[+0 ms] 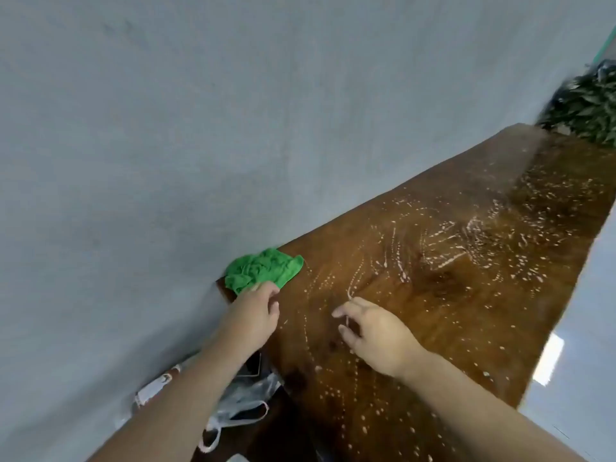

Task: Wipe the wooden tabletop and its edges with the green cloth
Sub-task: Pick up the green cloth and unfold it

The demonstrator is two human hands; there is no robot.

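A crumpled green cloth (263,270) lies at the far left corner of the dark wooden tabletop (450,295), next to the grey wall. My left hand (255,315) reaches the cloth's near edge, fingertips touching it; a firm grip does not show. My right hand (373,331) hovers over the tabletop to the right of the cloth, fingers loosely curled and apart, holding nothing. White droplets and streaks of foam cover much of the wood.
A grey wall (166,145) runs along the table's left side. A clear plastic bag (246,401) and a white-and-brown object (156,386) sit below the table's left edge. A leafy plant (586,108) stands at the far end. Pale glossy floor (586,345) lies right.
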